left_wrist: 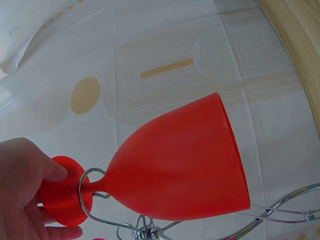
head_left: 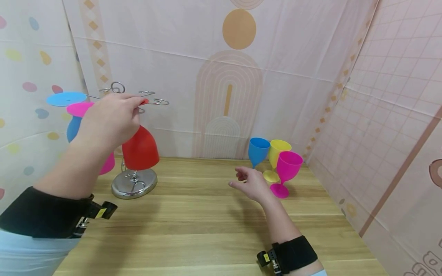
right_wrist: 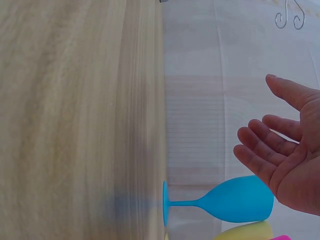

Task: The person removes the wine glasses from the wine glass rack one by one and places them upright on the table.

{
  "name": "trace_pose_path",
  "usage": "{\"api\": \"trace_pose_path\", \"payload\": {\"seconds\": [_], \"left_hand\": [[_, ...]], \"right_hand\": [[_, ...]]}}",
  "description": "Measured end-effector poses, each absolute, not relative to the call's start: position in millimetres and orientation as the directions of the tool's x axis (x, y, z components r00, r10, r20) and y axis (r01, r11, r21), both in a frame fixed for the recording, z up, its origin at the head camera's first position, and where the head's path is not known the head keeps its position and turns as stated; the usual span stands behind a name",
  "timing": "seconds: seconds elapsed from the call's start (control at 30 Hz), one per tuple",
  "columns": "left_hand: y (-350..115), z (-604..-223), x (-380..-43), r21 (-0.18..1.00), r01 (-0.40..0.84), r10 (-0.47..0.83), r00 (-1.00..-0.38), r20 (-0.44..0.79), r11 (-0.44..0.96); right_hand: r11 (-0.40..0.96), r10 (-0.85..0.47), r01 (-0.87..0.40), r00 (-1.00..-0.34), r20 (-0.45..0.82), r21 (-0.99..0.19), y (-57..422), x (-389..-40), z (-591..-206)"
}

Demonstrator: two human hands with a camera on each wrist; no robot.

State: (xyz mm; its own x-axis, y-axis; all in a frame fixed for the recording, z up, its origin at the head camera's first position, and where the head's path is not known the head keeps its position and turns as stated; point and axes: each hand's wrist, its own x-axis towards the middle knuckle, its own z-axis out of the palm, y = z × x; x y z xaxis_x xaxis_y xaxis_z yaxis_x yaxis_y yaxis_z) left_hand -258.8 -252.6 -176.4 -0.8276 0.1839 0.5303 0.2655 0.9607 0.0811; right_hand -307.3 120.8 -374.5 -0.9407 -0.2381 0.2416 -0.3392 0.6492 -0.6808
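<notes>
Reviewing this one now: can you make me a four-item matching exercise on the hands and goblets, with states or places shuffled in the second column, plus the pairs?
Column one
1. Red goblet
2. Yellow goblet
3. Left hand
4. Right hand

Column two
A. Holding nothing, fingers apart from the thumb
B. Upside down, mouth facing downward
C. Pinching a round red foot
D. Standing upright on the wooden table

Pairs: 1-B, 2-D, 3-C, 4-A
</notes>
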Motion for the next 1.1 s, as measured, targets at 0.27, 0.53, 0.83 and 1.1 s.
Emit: {"api": "trace_pose_path", "payload": {"seconds": [0.27,0.53,0.83,1.1], "left_hand": [[-255.9,-174.9,-256.9,0.090,0.246,0.165,-0.837,0.523,0.965],[-259.2,-171.9,-262.1,0.089,0.228,0.154,-0.851,0.502,0.970],[-265.8,-167.2,-270.9,0.095,0.186,0.123,-0.881,0.457,0.978],[-262.3,-163.0,-277.6,0.100,0.160,0.108,-0.912,0.395,0.982]], "right_hand": [[0.650,-0.239,-0.337,-0.941,0.238,-0.681,120.1,-306.0,-373.5],[0.647,-0.239,-0.338,-0.941,0.239,-0.683,119.7,-306.2,-373.1],[0.647,-0.242,-0.342,-0.940,0.242,-0.682,119.6,-305.8,-372.9],[0.644,-0.236,-0.337,-0.941,0.241,-0.687,120.8,-305.0,-373.0]]}}
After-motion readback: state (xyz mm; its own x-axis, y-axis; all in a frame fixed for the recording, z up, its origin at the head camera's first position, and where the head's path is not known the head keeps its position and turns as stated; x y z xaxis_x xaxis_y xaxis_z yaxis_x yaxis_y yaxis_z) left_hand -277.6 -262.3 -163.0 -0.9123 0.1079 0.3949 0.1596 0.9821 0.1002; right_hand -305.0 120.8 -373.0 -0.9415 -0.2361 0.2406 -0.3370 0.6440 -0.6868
